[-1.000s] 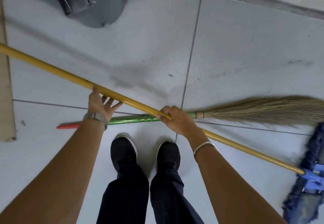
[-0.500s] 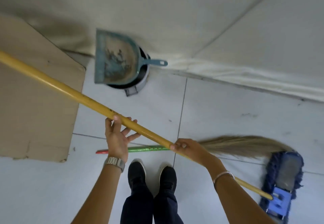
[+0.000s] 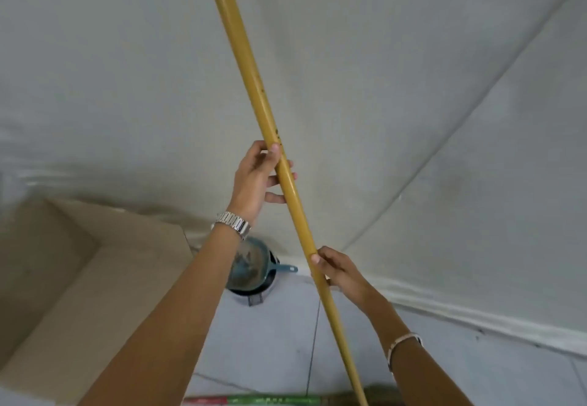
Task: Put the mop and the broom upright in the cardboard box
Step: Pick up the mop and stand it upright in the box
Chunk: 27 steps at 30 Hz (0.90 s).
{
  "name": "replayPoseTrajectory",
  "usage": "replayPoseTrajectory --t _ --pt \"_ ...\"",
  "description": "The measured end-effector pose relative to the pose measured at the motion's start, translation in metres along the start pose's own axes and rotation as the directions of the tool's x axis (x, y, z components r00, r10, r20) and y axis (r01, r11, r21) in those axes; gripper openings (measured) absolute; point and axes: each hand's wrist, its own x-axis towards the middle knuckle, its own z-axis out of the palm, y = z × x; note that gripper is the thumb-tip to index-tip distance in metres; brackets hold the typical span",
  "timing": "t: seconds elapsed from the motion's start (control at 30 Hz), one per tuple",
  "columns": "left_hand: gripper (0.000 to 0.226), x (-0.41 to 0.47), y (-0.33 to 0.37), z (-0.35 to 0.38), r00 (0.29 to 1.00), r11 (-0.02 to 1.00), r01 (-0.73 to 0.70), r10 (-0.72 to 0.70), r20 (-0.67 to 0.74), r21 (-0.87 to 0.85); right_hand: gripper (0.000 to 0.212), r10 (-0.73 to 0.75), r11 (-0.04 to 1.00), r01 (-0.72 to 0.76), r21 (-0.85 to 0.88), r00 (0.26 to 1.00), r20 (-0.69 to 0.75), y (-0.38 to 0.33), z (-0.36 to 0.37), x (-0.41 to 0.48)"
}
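Observation:
The mop's long yellow handle [image 3: 254, 88] stands nearly upright in front of me, leaning slightly left at the top; its blue head is out of frame below. My left hand [image 3: 257, 180] grips the handle higher up, my right hand [image 3: 336, 272] grips it lower. The broom lies on the floor at the bottom edge, and only its green and red handle [image 3: 273, 401] shows. The open cardboard box [image 3: 133, 266] sits on the floor at the left, beside my left arm.
A blue-green dustpan [image 3: 251, 266] rests on a dark bucket [image 3: 254, 294] against the wall, just right of the box. A white fabric-covered wall [image 3: 413, 120] fills the background. The floor is pale grey tile [image 3: 270, 342].
I have swung the mop handle from a low slant up to nearly vertical. Both hands rose with it. My view tilted up, and the mop head and my feet left the frame.

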Motion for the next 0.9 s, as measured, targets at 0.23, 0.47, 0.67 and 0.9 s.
replayPoseTrajectory --t 0.23,0.47,0.67,0.9 --pt "0.012 -0.042 0.122 0.010 0.979 0.979 -0.203 0.202 0.028 0.020 0.047 -0.211 0.976 0.213 0.045 0.976 -0.053 -0.088 -0.011 -0.044" --pt "0.011 -0.086 0.190 -0.006 0.945 0.943 -0.325 0.320 0.069 0.071 0.042 -0.318 0.946 0.320 0.044 0.947 -0.046 -0.144 0.018 -0.065" --pt "0.013 -0.108 0.228 -0.053 0.921 0.915 -0.383 0.368 0.127 0.128 0.031 -0.362 0.929 0.365 0.064 0.931 -0.046 -0.184 0.081 -0.063" --pt "0.016 -0.114 0.259 -0.155 0.900 0.903 -0.399 0.351 0.259 0.163 0.019 -0.426 0.887 0.448 0.107 0.886 -0.181 -0.224 0.192 -0.045"
